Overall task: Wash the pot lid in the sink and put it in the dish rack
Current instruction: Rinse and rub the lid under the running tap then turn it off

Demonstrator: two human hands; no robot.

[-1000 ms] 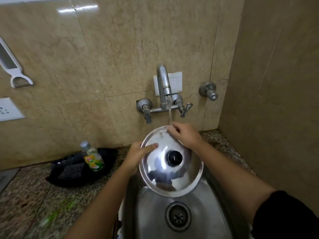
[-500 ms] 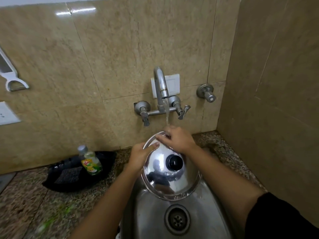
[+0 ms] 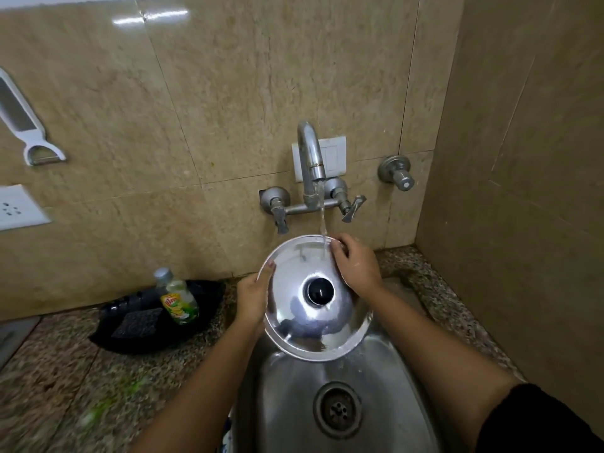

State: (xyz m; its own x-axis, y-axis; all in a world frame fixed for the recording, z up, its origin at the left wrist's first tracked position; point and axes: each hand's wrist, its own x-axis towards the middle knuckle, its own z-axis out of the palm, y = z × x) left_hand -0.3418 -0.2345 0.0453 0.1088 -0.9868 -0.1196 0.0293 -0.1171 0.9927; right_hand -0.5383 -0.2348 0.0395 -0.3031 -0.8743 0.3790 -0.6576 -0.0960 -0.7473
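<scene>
Two hands on lid point(image 3: 315, 318), tilted over sink point(image 3: 385, 397) under tap point(image 3: 310, 158) stream. Left hand point(image 3: 250, 297) fingers pinching left rim; right hand point(image 3: 356, 266) fingers curled over far rim. Rinsing step. Next: finish rinsing, find rack, not in view.

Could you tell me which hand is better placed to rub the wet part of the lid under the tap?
The right hand: it rests on the lid beside the water stream, while the left hand holds the opposite rim.

The pot lid point(image 3: 313, 302) is shiny steel with a black knob — tilted, knob side up. It hangs over the sink's point(image 3: 385, 387) back edge — wet under running water.
</scene>
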